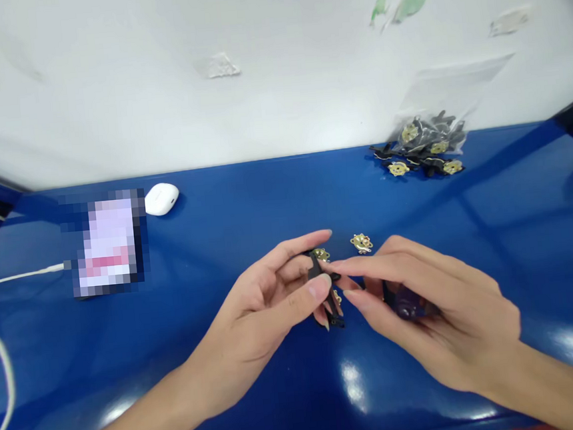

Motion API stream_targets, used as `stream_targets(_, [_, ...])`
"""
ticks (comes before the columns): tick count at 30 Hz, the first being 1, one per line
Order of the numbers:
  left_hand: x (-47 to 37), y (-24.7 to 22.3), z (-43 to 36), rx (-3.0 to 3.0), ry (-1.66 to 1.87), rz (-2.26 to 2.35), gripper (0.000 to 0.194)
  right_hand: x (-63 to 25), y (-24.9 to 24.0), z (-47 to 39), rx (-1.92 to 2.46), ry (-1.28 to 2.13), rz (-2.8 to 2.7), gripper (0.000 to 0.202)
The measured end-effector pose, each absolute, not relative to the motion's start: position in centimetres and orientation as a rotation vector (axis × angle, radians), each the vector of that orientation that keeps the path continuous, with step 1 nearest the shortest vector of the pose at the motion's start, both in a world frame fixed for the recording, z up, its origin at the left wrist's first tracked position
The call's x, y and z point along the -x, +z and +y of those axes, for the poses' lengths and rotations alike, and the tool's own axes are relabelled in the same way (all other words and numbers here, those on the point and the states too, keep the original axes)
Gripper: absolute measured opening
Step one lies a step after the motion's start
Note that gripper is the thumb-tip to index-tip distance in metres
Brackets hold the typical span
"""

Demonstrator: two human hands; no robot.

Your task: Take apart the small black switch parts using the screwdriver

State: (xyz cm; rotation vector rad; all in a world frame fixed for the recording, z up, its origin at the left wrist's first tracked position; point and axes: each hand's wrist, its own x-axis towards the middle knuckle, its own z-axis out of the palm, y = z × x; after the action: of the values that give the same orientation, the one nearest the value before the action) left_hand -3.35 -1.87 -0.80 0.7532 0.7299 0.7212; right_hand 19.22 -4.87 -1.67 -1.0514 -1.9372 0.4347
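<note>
Between the thumb and fingers of my left hand (269,307) is a slim black plastic part (334,311), tilted over the blue table. My right hand (438,309) curls around a tool with a dark rounded handle (408,303); its working end is hidden. The right index fingertip meets the middle of the black part. Close behind the left fingers shows a small gold metal piece (322,255), and more gold peeks out beside the part. Just beyond the hands, another gold metal piece with small holes (362,242) lies on the table.
A clear plastic bag (439,121) with black and gold assemblies (425,159) around it lies at the back right by the white wall. To the left are a blurred-out phone (108,244), a white earbud case (162,199) and a white cable (7,373).
</note>
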Motion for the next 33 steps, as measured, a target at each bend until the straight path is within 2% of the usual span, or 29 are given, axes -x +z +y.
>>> stream_targets(7, [3.45,-1.1,-1.95,-0.855,0.698,0.783,0.027,-19.45,-1.59,-4.96,1.058,0.401,-1.975,0.016])
stream_targets(13, [3.21,-1.06,-1.94,-0.722,0.707,0.79,0.03,-19.74,-1.49,-4.93,1.047,0.392,-2.003,0.013])
stream_targets(21, [3.31,-1.43,-2.12,-0.646,0.648,0.768,0.02,-19.63,-1.71,-4.93,1.048,0.275,-2.028,0.014])
stream_targets(25, [3.13,-1.43,-2.12,-0.629,0.649,0.745,0.021,-19.61,-1.75,-4.71,1.046,0.233,-2.058,0.014])
stream_targets(33, [2.98,-1.5,-2.39,-0.588,0.666,0.661,0.025,-19.55,-1.56,-4.89,1.06,0.341,-1.979,0.014])
